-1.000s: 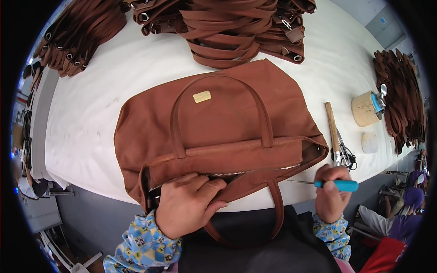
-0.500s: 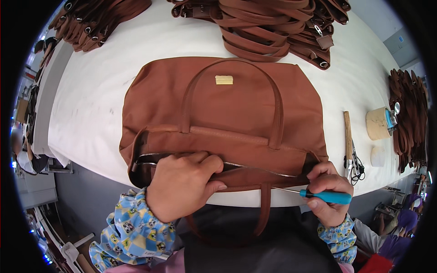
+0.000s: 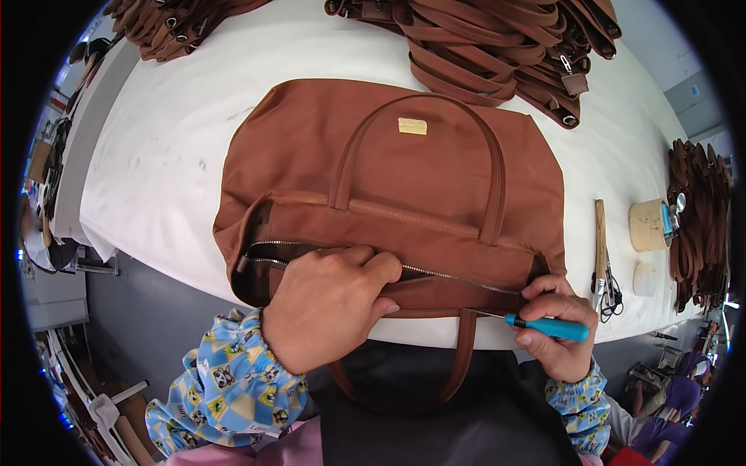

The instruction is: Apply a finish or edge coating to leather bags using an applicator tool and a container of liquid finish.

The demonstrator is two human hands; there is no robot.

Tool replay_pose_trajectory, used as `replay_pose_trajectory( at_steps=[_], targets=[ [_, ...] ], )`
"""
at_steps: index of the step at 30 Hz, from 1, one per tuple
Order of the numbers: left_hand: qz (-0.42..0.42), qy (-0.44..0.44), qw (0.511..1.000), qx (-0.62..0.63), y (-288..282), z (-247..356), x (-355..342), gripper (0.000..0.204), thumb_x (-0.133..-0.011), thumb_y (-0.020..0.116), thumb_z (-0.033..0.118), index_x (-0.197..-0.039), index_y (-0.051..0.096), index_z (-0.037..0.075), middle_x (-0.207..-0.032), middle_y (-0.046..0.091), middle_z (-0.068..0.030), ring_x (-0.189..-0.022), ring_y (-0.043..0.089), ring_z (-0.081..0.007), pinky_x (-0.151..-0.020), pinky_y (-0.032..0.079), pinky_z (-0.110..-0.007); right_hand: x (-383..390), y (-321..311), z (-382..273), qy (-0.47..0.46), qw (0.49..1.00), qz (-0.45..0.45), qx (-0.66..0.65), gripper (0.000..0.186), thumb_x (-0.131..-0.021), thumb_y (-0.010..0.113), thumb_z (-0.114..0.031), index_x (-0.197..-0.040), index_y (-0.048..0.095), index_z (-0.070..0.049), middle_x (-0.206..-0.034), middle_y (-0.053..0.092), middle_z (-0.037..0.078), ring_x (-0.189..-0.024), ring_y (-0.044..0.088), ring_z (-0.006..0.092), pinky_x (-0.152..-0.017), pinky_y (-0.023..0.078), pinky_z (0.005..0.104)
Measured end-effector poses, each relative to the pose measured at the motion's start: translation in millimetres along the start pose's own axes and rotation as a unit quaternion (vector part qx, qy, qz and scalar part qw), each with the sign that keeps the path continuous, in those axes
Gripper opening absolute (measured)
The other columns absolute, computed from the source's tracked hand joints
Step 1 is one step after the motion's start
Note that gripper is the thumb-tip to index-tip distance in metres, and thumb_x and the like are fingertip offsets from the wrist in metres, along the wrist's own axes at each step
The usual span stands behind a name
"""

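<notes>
Handbag (image 3: 416,175), reddish-brown, two handles: lying on the white-covered desk (image 3: 155,147), centre of the frame, mouth toward the lower edge. Upper left: bundle of brown strapped pieces (image 3: 183,23). Left of centre: left hand (image 3: 330,299), grip pinching the bag's near edge, fingers inside the mouth, thumb outside, seemingly to steady that edge and keep the opening parted. Metal-toothed zip (image 3: 439,272), running along the mouth on either side of the hand. Upper centre: larger strapped pile (image 3: 466,46), apparently set back to leave working room. Pale yellow patch (image 3: 413,126), within the arch of the far handle (image 3: 496,167). Near handle (image 3: 465,346), hanging over the black apron (image 3: 388,388), presumably to clear the edge. Right of centre: right hand (image 3: 563,353), grip closed around a blue-handled tool (image 3: 552,328), thin shank aimed left at the near handle's base, probably held so for fine control. Right: wooden-handled brush (image 3: 600,233), scissors (image 3: 612,297), tan tub (image 3: 647,225) and small white pot (image 3: 645,278), likely within easy reach; beyond, more brown straps (image 3: 694,225). Hidden: left fingertips, most of the bag's interior. Cut off: both upper piles. Uncertain: whether the shank's tip touches the bag; the pot's contents.
</notes>
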State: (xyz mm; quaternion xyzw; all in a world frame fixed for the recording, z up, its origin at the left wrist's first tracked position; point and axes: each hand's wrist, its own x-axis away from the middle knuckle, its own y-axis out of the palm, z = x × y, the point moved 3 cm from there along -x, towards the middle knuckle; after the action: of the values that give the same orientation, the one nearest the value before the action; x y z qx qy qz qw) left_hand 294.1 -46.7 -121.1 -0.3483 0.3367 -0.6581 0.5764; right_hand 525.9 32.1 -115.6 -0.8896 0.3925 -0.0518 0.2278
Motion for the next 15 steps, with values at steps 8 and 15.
replay_pose_trajectory(
  at_steps=[8,15],
  targets=[
    [0.036,0.016,0.999,0.022,-12,1,9,0.036,-0.054,0.072,0.011,-0.085,0.056,0.005,-0.086,0.055,-0.0098,-0.081,0.054,-0.0275,-0.066,0.045,-0.035,3,-7,-6,0.067,0.996,0.030,-0.052,0.025,-0.061,0.076,-0.016,-0.077,0.062,-0.003,-0.067,0.062,0.005,-0.078,0.053,0.0214,-0.070,0.044,0.0317],
    [0.104,0.013,0.994,0.022,-22,-25,54,0.038,-0.050,0.074,0.013,-0.084,0.060,0.006,-0.099,0.054,-0.0082,-0.097,0.050,-0.0304,-0.079,0.042,-0.038,-26,-26,-24,0.042,0.993,-0.002,-0.111,0.026,-0.061,0.074,-0.013,-0.077,0.061,0.002,-0.067,0.057,0.009,-0.057,0.053,0.0137,-0.054,0.043,0.0245]
  ],
)
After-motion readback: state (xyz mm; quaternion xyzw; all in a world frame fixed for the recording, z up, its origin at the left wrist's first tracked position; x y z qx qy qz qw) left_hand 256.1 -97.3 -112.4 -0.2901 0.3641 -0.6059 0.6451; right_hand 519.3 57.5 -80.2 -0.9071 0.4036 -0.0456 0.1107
